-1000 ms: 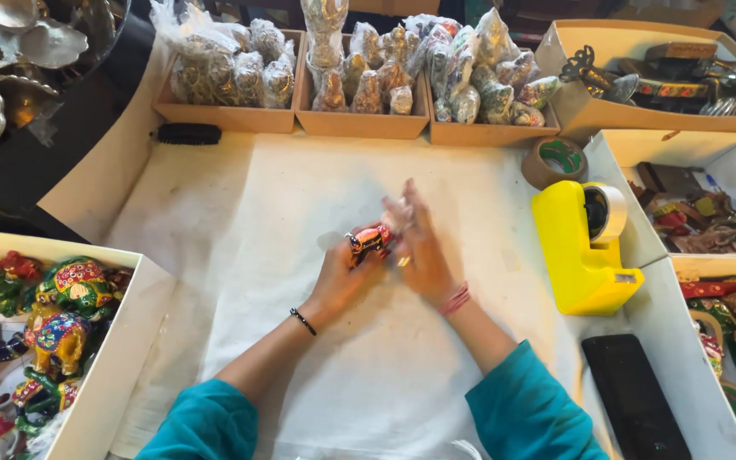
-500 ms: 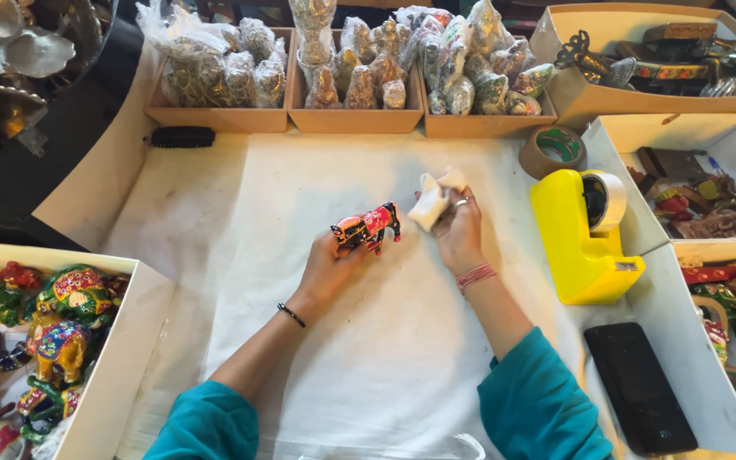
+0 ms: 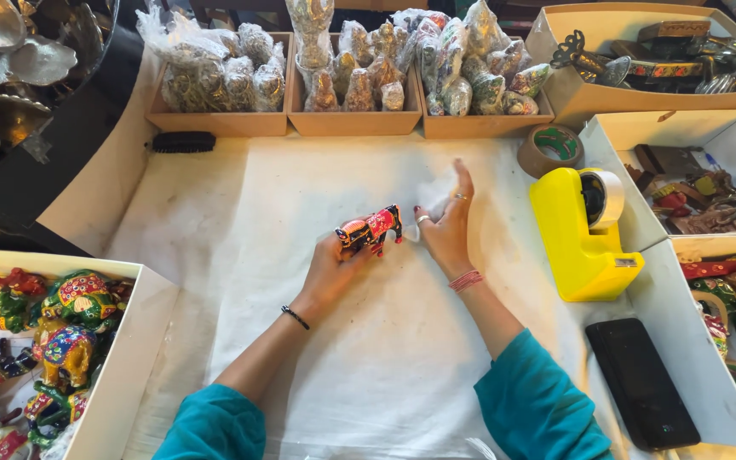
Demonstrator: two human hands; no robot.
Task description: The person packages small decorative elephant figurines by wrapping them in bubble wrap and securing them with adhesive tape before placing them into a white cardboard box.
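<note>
Red-and-black figurine (image 3: pixel 370 230): left hand (image 3: pixel 330 271) is still pinching it.
White wrap: gone from the right hand (image 3: pixel 446 228), now lying spread flat.

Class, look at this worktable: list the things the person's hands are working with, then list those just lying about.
In use:
- painted elephant figurine in left hand
- white wrapping sheet under right hand

Lying about:
- yellow tape dispenser
- green tape roll
- black phone
- black brush
</note>
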